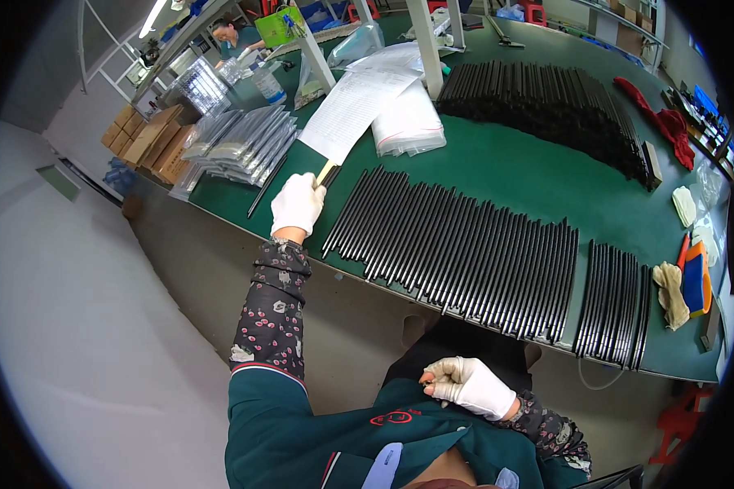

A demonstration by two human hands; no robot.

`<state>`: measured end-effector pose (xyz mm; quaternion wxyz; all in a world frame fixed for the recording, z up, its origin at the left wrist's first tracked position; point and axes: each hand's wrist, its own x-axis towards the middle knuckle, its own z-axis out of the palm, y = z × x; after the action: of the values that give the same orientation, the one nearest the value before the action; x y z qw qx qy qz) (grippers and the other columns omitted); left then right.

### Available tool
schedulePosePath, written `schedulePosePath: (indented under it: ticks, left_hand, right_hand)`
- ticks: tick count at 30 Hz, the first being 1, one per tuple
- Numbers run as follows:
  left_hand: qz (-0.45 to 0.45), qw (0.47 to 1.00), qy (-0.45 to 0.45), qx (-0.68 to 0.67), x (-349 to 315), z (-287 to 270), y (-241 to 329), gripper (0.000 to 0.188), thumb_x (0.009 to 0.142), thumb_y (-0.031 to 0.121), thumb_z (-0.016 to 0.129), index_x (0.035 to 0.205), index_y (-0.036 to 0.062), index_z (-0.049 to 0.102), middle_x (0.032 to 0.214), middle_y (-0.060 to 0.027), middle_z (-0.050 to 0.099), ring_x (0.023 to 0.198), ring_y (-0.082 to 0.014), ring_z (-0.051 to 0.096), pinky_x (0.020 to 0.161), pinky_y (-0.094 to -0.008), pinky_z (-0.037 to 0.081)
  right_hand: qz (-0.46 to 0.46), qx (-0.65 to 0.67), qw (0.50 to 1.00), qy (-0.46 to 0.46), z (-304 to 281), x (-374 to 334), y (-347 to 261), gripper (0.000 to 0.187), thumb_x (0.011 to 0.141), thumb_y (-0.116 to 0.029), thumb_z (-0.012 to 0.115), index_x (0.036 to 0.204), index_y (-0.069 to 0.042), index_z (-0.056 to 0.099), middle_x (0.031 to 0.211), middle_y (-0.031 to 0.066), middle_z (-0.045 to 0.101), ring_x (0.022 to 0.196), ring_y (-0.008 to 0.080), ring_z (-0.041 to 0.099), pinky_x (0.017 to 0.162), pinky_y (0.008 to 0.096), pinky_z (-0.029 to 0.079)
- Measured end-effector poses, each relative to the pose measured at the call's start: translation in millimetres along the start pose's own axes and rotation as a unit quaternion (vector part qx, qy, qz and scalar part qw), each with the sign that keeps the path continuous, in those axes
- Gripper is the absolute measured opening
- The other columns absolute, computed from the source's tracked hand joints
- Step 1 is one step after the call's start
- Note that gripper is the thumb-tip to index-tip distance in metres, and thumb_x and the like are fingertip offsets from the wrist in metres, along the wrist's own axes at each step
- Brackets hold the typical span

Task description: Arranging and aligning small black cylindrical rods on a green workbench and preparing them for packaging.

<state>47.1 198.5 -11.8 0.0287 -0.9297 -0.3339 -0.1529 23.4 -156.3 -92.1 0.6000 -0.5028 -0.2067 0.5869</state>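
Head view: the step in hand looks like handling a slim yellow stick (326, 172), which the gloved left hand (298, 204) appears to grasp near the lower corner of a printed sheet (359, 102). The gloved right hand (471, 386) is before the green shirt (318, 432), fingers curled (whether around something small, I cannot tell). Black rods (457, 248) lie in rows on the green tabletop (514, 175), near the left hand; I judge any next move calls for not knocking them.

Bright, fairly even light; lamp (152, 18) glowing upper left. Glints along rods (465, 251), glare on plastic bags (249, 147). Fisheye bends table (518, 171); corners black; far background soft.
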Motion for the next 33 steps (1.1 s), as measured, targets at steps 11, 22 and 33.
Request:
schedulePosePath:
  ticks: [11,22,33]
  left_hand:
    - [0.075,0.963,-0.009,0.257,-2.8,23.7,-1.8,0.012,0.075,0.01,0.051,0.074,0.0061,0.062,0.078,-0.0109,0.06,0.072,-0.0238,0.062,0.058,-0.0364,0.049]
    - [0.179,0.97,0.163,-0.023,-44.1,-28.2,7.4,0.016,0.079,0.021,0.053,0.078,0.0059,0.048,0.072,-0.0116,0.054,0.062,-0.0251,0.057,0.05,-0.0382,0.046]
    - [0.089,0.818,-0.314,-0.474,-162.6,-45.6,74.1,0.011,0.081,0.009,0.056,0.087,0.003,0.049,0.06,0.0034,0.048,0.052,-0.0016,0.042,0.045,-0.0181,0.036]
  right_hand:
    - [-0.017,-0.002,1.0,0.01,1.6,-2.5,-1.1,0.023,0.079,-0.01,0.062,0.098,0.001,0.057,0.081,0.002,0.06,0.069,0.0046,0.055,0.057,0.0169,0.045]
    - [-0.089,0.034,0.994,0.061,-4.2,-20.1,-26.2,0.022,0.079,-0.008,0.061,0.097,0.002,0.055,0.081,0.0024,0.058,0.067,0.0055,0.052,0.058,0.0187,0.045]
    - [-0.33,0.128,0.903,0.245,-20.2,-13.1,-70.0,0.026,0.079,-0.013,0.061,0.098,0.002,0.054,0.077,0.0018,0.054,0.06,0.0056,0.048,0.054,0.0183,0.041]
